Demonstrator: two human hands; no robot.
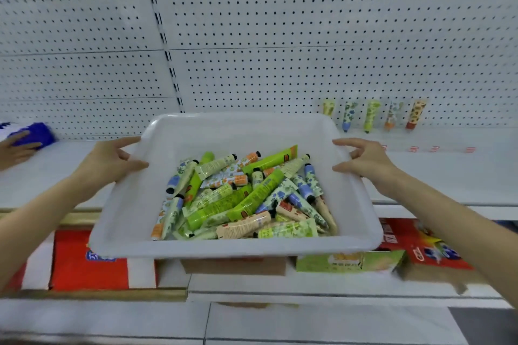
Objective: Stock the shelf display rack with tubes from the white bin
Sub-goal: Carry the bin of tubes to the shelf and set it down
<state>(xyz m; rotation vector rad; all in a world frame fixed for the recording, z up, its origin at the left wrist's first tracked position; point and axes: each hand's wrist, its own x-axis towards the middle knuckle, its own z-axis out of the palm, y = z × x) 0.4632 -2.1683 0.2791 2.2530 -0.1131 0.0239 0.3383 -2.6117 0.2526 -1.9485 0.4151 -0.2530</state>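
While the left hand (112, 159) and right hand (364, 162) each grip a side rim of the white bin (238, 123), fingers curled over the edge, the tubes (241, 199) lie jumbled inside between them, long axes pointing every which way. Stocked row (372, 116) stands at the shelf (448, 176) back edge, right of the bin, so the right hand's nearer I'd say.

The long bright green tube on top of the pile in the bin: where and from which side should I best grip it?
Pinch the green tube at mid-body, across its narrow width, coming from above. It lies uppermost in the white bin, nearly flat, its long sides free; the right hand is probably nearer.
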